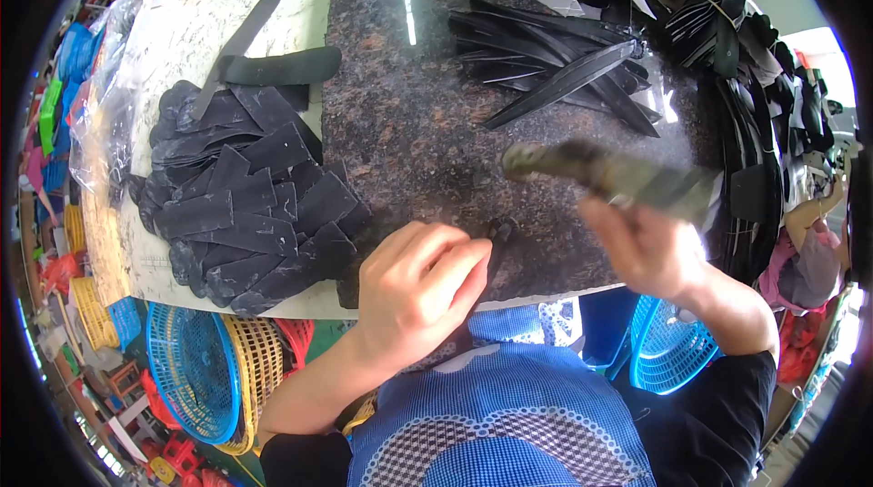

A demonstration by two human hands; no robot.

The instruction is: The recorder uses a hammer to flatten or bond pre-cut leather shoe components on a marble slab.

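The fingers of the right hand (646, 246) clamp 1 motion-blurred tool (618, 176); it lies on their far side, long axis running left to right, narrow rounded end pointing left. The left hand (423, 287) has its fingers curled together on 1 small black strip (500, 237), which projects away from the person beside the fingertips. Outward, the stone slab (409, 114) lies beneath, with a heap of black pieces (245, 205) to the left.

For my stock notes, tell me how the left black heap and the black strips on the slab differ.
The left black heap is bigger than the pile of black strips. The heap looks matt, the strips glossy. The heap lies mostly on the pale tabletop, the strips on the slab. Both are overlapping pieces.
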